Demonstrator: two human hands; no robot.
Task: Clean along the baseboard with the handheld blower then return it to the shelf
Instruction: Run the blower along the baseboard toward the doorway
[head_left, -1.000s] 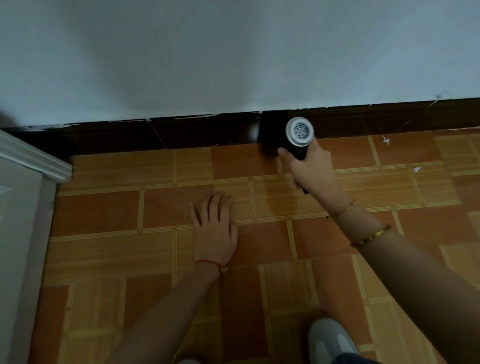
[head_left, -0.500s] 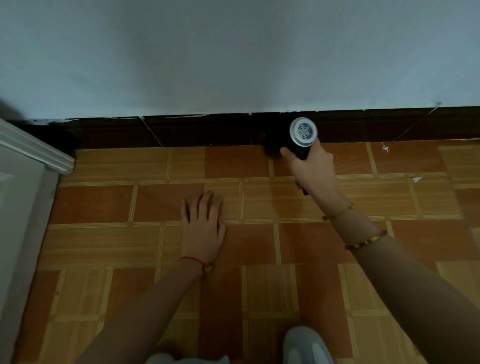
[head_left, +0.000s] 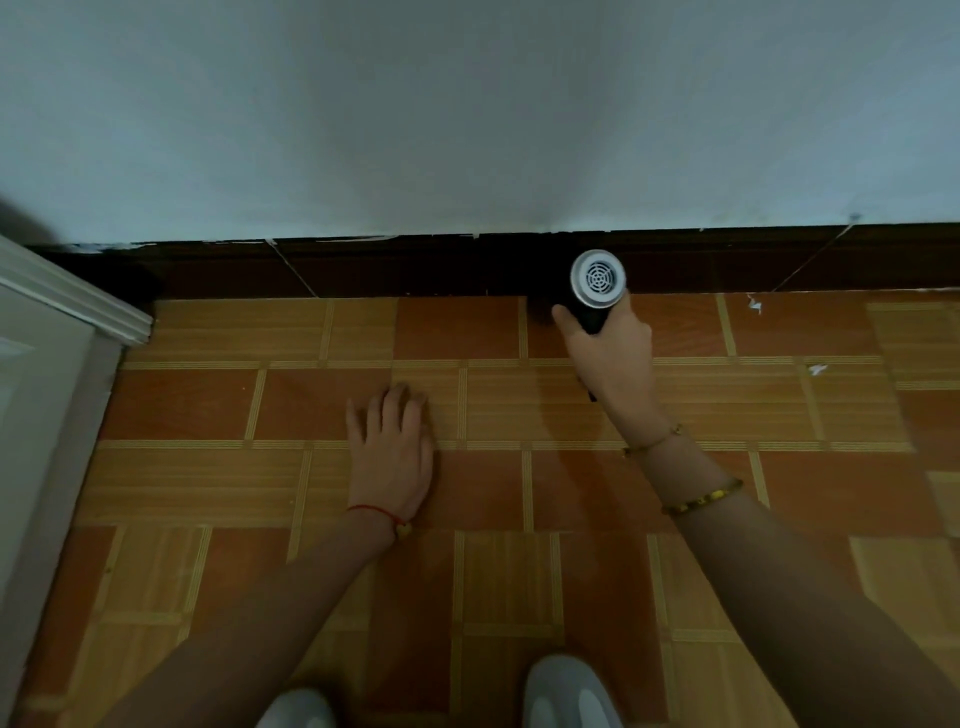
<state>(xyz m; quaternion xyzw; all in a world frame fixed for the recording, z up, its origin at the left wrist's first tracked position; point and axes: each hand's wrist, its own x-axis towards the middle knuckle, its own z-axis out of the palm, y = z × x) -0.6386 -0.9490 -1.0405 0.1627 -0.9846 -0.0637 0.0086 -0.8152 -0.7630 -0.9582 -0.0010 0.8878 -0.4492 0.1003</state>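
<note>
My right hand (head_left: 610, 353) grips a black handheld blower (head_left: 597, 283) whose round silver rear grille faces me. Its nozzle end is hidden, pointing at the dark brown baseboard (head_left: 363, 270) that runs along the foot of the pale wall. My left hand (head_left: 390, 457) lies flat on the orange tiled floor, fingers spread, well to the left of the blower and holding nothing. No shelf is in view.
A white door frame (head_left: 67, 306) stands at the left edge. Small white scraps (head_left: 816, 369) lie on the tiles to the right, near the baseboard. My two light shoes (head_left: 569, 691) show at the bottom edge.
The view has shifted left and back slightly, so both shoes now show. My right hand with the blower stays at the baseboard; my left hand remains flat on the floor.
</note>
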